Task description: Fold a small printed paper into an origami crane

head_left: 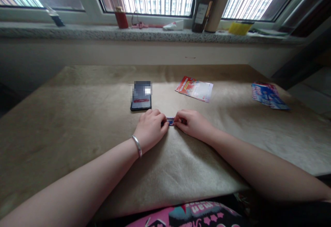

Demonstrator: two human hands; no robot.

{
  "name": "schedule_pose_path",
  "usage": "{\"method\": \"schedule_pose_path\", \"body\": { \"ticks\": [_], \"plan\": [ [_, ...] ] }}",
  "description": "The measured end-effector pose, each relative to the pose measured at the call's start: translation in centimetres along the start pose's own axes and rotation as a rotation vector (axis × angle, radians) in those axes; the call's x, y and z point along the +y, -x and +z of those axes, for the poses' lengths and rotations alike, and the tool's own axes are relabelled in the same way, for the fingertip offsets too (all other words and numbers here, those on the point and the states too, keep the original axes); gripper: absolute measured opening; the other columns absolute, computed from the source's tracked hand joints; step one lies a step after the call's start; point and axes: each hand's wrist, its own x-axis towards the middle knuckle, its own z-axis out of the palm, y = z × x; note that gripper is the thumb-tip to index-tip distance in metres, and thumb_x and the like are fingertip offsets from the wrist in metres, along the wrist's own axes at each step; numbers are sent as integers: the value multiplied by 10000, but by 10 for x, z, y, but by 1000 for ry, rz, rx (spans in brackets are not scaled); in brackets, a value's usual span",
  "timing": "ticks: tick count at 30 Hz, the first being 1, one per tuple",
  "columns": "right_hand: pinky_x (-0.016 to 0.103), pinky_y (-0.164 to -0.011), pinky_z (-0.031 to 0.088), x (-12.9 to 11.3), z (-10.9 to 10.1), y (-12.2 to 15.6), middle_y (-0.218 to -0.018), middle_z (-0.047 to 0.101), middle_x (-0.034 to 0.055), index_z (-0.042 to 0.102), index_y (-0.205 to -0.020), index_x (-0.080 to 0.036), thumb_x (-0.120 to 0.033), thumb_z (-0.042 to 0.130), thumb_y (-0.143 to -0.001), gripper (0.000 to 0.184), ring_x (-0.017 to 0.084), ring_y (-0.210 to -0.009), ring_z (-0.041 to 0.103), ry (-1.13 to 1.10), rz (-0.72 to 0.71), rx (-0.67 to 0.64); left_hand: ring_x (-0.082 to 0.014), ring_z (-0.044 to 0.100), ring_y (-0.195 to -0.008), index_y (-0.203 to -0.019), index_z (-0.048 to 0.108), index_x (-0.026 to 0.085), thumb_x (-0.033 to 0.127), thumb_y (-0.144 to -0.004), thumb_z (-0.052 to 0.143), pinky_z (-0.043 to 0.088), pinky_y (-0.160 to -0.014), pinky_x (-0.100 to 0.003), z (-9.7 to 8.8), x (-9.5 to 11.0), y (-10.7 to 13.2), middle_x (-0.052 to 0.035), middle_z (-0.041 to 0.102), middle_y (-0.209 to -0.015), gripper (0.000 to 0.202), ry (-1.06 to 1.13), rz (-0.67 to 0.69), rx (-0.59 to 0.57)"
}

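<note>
My left hand (152,127) and my right hand (192,123) meet near the middle of the table. Between their pinched fingertips is a small blue piece with some printing (170,120), mostly covered by the fingers, so its kind is unclear. Both hands are closed on it, one at each end. A silver bangle (137,146) circles my left wrist. Just beyond the left hand lies a dark phone (141,96), its screen partly blurred out. Past the right hand rests a red and white printed packet or leaflet (195,89).
Several blue and red printed packets or cards (269,96) lie at the table's right side. A beige cloth covers the table (64,127). Behind it, the stone windowsill (90,32) holds a red container (121,18), a dark labelled jar (202,13) and a yellow item (240,28).
</note>
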Motion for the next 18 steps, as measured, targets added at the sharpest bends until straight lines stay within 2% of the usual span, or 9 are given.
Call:
{"method": "schedule_pose_path", "body": {
  "ticks": [5,8,18],
  "plan": [
    [216,-601,352,-1,-1,1,-731,581,1,609,-768,-185,-219,585,-810,60,104,-644,501,26,29,-8,-235,511,-871,-802,631,177,316,-862,521,396,-773,-378,-2,-1,0,-64,610,-906,187,33,-27,-38],
    [214,-607,349,-1,-2,2,-738,579,0,614,-767,-186,-221,589,-808,60,104,-655,502,36,36,-11,-223,512,-862,-879,605,178,314,-846,549,389,-759,-351,-2,-2,-1,-44,621,-880,150,103,-54,-43],
    [214,-614,339,-1,-3,1,-746,582,0,604,-778,-191,-210,570,-808,49,107,-670,501,46,55,-42,-207,490,-853,-848,637,196,302,-869,547,368,-756,-325,0,-11,-2,-33,621,-883,141,152,14,-86]
  ]
}}
